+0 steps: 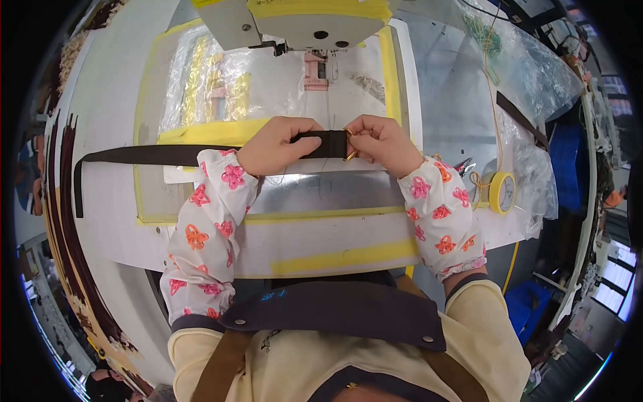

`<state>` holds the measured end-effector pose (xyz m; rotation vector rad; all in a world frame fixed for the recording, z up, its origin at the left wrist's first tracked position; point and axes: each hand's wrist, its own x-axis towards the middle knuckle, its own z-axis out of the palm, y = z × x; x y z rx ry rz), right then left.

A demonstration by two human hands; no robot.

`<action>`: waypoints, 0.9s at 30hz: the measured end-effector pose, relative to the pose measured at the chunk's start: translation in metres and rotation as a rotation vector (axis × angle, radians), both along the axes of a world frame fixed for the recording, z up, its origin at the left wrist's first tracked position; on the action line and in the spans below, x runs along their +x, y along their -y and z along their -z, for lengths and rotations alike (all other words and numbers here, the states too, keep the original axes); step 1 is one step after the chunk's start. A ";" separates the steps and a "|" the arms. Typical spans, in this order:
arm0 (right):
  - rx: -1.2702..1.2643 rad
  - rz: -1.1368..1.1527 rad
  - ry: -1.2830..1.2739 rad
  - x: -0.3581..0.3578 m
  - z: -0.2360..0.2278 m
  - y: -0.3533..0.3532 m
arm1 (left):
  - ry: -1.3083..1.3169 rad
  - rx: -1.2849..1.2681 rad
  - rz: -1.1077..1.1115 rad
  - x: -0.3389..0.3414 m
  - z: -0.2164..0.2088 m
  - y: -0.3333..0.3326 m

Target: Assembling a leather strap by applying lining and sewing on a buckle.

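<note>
A dark brown strap (147,155) runs across the white table, its left end bending down over the edge. My left hand (278,144) grips the strap near its right end, thumb on top and fingers beneath. At that end, where the strap looks doubled over, sits a gold-coloured metal buckle (348,154). My right hand (385,144) pinches the buckle between thumb and fingers. Just beyond my hands stands a sewing machine (301,23), with a pink guide piece (316,72) below its needle area. Thin threads trail from there to the strap.
A roll of yellow tape (502,192) lies right of my right forearm, near small scissors-like metal tools (463,165). Clear plastic bags (529,67) and another dark strap (521,119) lie at the far right. Long dark strips (67,174) hang along the left edge.
</note>
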<state>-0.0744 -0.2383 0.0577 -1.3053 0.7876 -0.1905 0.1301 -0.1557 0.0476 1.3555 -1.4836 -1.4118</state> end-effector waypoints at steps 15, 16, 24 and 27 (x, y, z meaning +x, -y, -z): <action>-0.051 0.087 0.060 0.001 0.007 -0.008 | -0.028 0.038 -0.010 -0.001 0.002 0.000; -0.049 0.087 0.059 0.001 0.007 -0.008 | -0.029 0.040 -0.011 -0.001 0.001 0.000; -0.050 0.119 0.079 0.002 0.007 -0.010 | 0.090 -0.105 -0.058 -0.012 -0.005 0.000; -0.099 0.119 0.067 0.003 0.008 -0.012 | 0.181 -0.134 -0.066 -0.019 -0.007 0.001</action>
